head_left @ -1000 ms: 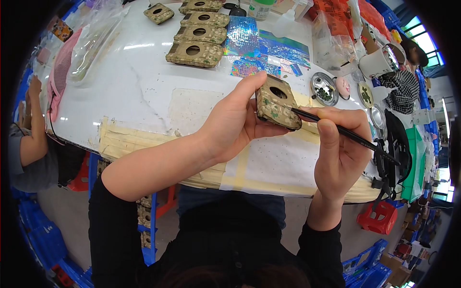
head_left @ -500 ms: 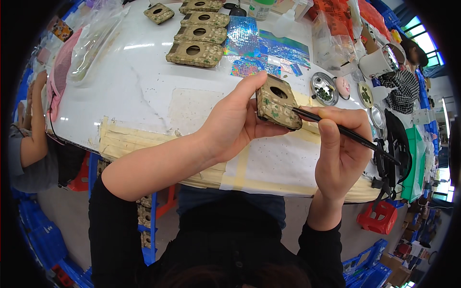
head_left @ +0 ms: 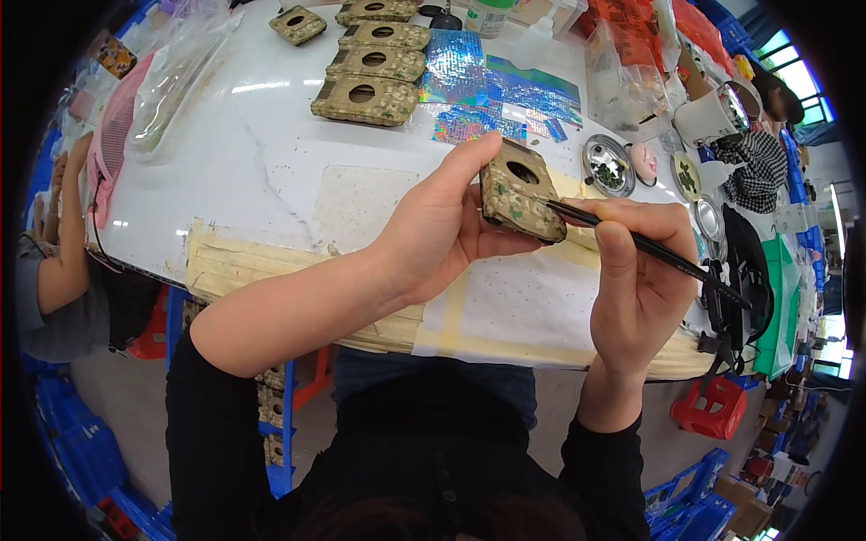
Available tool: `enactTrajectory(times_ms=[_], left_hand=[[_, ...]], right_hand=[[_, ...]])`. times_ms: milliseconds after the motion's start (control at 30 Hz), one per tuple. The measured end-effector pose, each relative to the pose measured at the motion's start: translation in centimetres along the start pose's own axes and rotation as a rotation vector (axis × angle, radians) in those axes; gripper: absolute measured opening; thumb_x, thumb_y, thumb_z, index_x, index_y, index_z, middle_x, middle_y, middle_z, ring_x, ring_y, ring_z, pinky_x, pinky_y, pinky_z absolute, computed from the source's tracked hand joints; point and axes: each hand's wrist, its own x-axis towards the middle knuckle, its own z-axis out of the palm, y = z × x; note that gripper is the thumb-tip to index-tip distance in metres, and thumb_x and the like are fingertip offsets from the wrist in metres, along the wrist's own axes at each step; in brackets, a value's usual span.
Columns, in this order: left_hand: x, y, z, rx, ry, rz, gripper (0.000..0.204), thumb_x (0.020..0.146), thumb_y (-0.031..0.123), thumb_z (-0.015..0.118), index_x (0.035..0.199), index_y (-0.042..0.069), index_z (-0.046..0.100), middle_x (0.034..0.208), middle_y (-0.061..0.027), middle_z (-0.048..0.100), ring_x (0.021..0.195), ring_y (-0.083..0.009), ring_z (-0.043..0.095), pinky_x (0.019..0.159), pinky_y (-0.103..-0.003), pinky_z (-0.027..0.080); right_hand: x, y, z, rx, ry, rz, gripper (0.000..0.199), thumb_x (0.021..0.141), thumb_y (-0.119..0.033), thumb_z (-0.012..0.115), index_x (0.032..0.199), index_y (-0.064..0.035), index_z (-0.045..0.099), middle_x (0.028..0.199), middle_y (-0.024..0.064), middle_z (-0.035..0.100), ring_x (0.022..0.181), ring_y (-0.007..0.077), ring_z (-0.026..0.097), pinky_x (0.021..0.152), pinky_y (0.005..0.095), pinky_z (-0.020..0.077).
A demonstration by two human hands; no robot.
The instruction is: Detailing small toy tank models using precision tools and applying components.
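A camouflage-patterned case (head_left: 521, 191) with a dark oval hole is held up tilted over the table in my left hand (head_left: 442, 216), thumb along its upper left edge and fingers underneath. My right hand (head_left: 640, 270) is closed in a pen-like grip on black tweezers (head_left: 672, 256). Their pointed tip meets the case's face below the hole, near its right edge. Whether the tip pinches anything is too small to see. Under both hands lies a white sheet (head_left: 514, 311) dotted with tiny specks, bordered by yellowish tape.
More camouflage cases (head_left: 365, 97) stand in a column at the far left-centre. Shiny holographic sheets (head_left: 456, 68) lie beside them. To the right are a round metal dish (head_left: 610, 167) of small dark-green bits, a white mug (head_left: 713, 119) and a black bag (head_left: 744, 270). Another person's arm (head_left: 68, 207) is at the left.
Almost nothing differs. The tweezers' tip and my right hand have shifted very slightly to the left; the case stays in my left hand.
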Motion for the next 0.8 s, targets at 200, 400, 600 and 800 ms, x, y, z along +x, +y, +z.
enactTrajectory(times_ms=[200,400,600,800], left_hand=[[0.07,-0.03,-0.17,0.0,-0.017,-0.002,0.045,0.094,0.044,0.039,0.115,0.005,0.049,0.1,-0.0094,0.062,0.087,-0.0177,0.065,0.072,-0.03,0.057],[-0.07,0.11,0.09,-0.017,-0.016,-0.021,0.046,0.094,0.043,0.038,0.116,0.005,0.049,0.1,-0.0098,0.062,0.086,-0.0189,0.065,0.072,-0.03,0.057],[0.05,0.05,-0.03,-0.015,-0.012,-0.022,0.046,0.094,0.043,0.038,0.117,0.004,0.048,0.101,-0.0102,0.061,0.087,-0.0194,0.065,0.073,-0.03,0.057],[0.02,0.11,0.03,-0.02,-0.017,-0.031,0.046,0.094,0.043,0.038,0.117,0.004,0.048,0.101,-0.0106,0.061,0.087,-0.0197,0.065,0.073,-0.031,0.057]], right_hand=[[0.02,-0.03,0.01,-0.004,-0.009,0.0,0.009,0.082,-0.004,0.065,0.088,0.0025,0.061,0.085,0.0082,0.062,0.077,0.0144,0.057,0.071,0.0243,0.0436],[0.05,0.03,-0.22,0.012,-0.016,-0.01,0.008,0.083,-0.003,0.064,0.088,0.0029,0.061,0.086,0.0086,0.062,0.079,0.0151,0.057,0.071,0.0247,0.0438],[-0.07,-0.08,-0.28,0.011,-0.027,0.021,0.008,0.083,-0.002,0.063,0.088,0.0033,0.06,0.087,0.009,0.062,0.08,0.0159,0.057,0.072,0.0255,0.044],[-0.08,0.19,-0.36,0.007,-0.033,0.003,0.009,0.083,-0.003,0.063,0.089,0.0033,0.06,0.087,0.0091,0.061,0.08,0.0154,0.057,0.072,0.0252,0.0439]])
